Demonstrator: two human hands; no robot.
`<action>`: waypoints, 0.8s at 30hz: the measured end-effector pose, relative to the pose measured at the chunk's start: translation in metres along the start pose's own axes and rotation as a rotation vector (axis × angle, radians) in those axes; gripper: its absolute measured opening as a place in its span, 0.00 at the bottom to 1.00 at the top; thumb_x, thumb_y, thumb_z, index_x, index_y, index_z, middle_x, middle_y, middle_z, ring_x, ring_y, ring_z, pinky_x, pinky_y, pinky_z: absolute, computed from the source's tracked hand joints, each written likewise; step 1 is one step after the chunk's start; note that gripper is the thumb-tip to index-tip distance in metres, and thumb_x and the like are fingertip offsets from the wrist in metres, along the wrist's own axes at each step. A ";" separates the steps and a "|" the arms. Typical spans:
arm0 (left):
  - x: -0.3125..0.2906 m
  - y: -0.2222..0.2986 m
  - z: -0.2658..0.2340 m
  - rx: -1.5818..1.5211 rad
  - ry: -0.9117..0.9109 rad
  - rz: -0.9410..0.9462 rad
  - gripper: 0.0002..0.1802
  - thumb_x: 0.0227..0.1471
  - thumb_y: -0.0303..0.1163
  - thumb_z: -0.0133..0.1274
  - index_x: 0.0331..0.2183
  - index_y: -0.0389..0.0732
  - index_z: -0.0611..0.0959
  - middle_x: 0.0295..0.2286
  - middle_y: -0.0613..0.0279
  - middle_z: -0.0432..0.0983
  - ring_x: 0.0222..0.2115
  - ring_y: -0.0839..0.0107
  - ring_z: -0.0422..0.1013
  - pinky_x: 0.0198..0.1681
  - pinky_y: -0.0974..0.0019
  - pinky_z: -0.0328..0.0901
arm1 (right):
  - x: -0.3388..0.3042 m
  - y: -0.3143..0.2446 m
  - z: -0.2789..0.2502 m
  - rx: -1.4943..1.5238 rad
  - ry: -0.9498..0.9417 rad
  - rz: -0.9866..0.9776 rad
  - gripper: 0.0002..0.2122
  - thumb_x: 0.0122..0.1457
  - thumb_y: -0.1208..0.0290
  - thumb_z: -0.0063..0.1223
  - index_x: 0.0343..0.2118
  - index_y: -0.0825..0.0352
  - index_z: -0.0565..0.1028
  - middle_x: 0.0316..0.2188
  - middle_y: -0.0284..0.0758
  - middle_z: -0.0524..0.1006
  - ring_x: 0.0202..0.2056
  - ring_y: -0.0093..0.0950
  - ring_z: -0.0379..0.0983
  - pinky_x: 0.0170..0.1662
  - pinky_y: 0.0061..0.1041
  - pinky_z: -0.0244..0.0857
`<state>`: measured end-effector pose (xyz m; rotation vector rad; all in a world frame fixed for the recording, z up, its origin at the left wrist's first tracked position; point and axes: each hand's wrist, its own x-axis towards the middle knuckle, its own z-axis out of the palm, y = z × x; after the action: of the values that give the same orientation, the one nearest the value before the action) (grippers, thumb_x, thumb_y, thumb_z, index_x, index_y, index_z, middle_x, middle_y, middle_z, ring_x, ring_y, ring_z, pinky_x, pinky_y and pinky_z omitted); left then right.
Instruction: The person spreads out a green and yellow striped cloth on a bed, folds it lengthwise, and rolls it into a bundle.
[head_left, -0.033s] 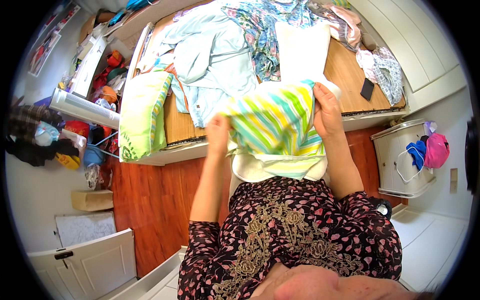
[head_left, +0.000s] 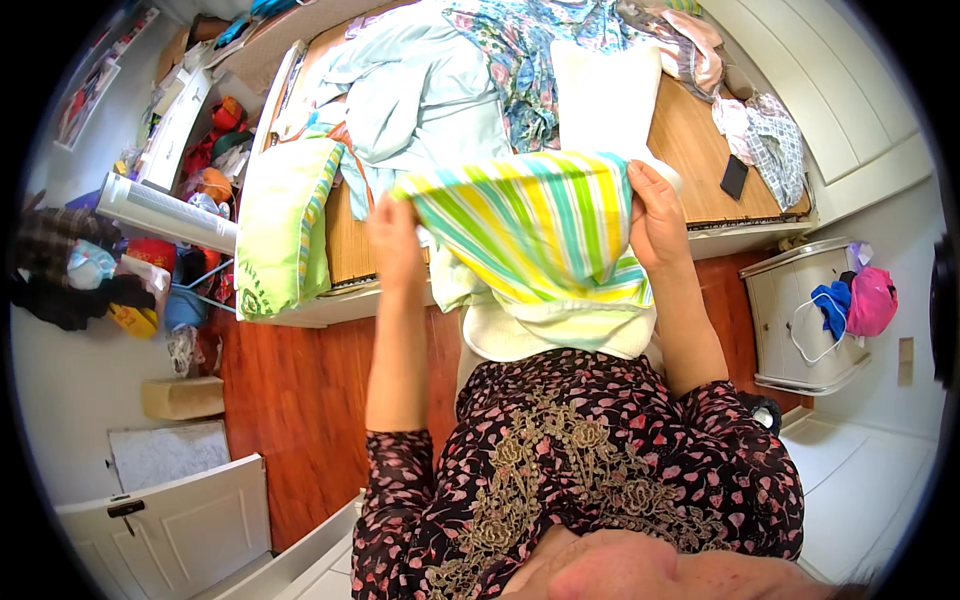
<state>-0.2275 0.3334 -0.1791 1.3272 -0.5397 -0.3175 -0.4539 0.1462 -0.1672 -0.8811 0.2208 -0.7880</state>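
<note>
A striped cloth (head_left: 540, 220) in green, yellow, teal and white is stretched between my two hands over my lap. My left hand (head_left: 396, 245), slightly blurred, pinches its upper left corner. At the upper right corner my right hand (head_left: 655, 213) grips the edge, thumb on top. The cloth sags in the middle, and paler fabric hangs beneath it. Under that, a white padded piece (head_left: 487, 335) shows by my knees. Just beyond the cloth, a long white fabric piece (head_left: 605, 95) lies on the bed.
On the bed's wooden board (head_left: 690, 130) lie a pale blue garment (head_left: 420, 100), blue floral fabric (head_left: 525, 80), a black phone (head_left: 734, 178) and checked cloth (head_left: 780, 150). A green pillow (head_left: 285, 225) is at its left corner. A small cabinet (head_left: 805, 315) stands at right.
My left hand has moved left and a little up, drawing the striped cloth wider and flatter. My right hand stays nearly in place.
</note>
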 end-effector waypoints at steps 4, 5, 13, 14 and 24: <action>0.018 0.085 0.020 -0.270 -0.131 0.136 0.08 0.57 0.27 0.46 0.34 0.34 0.78 0.27 0.65 0.77 0.24 0.81 0.71 0.27 0.78 0.65 | 0.002 0.005 0.005 0.013 0.055 0.011 0.10 0.63 0.71 0.43 0.39 0.72 0.72 0.36 0.34 0.76 0.39 0.20 0.72 0.45 0.21 0.65; 0.021 0.089 0.020 -0.232 -0.177 0.131 0.08 0.56 0.28 0.47 0.34 0.34 0.78 0.27 0.65 0.77 0.24 0.80 0.71 0.28 0.76 0.66 | 0.003 0.006 0.004 -0.029 0.065 -0.025 0.10 0.63 0.71 0.43 0.39 0.72 0.73 0.36 0.34 0.76 0.39 0.20 0.72 0.45 0.21 0.65; 0.020 0.029 0.005 -1.016 -0.318 -0.706 0.14 0.56 0.35 0.46 0.37 0.35 0.78 0.33 0.54 0.78 0.33 0.62 0.75 0.39 0.58 0.71 | -0.004 0.007 -0.003 -0.880 0.313 -0.359 0.09 0.60 0.72 0.49 0.39 0.72 0.74 0.34 0.35 0.76 0.38 0.22 0.72 0.42 0.20 0.65; 0.021 0.020 0.007 -1.013 -0.296 -0.720 0.14 0.56 0.35 0.46 0.37 0.35 0.78 0.33 0.54 0.78 0.33 0.62 0.75 0.39 0.58 0.71 | -0.007 0.009 0.000 -0.844 0.268 -0.330 0.09 0.59 0.72 0.50 0.39 0.72 0.74 0.34 0.34 0.77 0.38 0.21 0.72 0.42 0.21 0.66; -0.002 -0.004 0.033 -1.104 -0.231 -0.736 0.17 0.59 0.37 0.39 0.41 0.35 0.76 0.37 0.55 0.76 0.37 0.62 0.73 0.44 0.59 0.67 | -0.035 0.094 0.043 -1.287 -0.553 -0.240 0.13 0.54 0.64 0.53 0.31 0.72 0.72 0.30 0.45 0.75 0.26 0.40 0.70 0.32 0.30 0.63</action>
<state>-0.2463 0.3062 -0.1790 0.3462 0.0180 -1.1884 -0.4086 0.2322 -0.2164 -2.3313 0.1096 -0.5276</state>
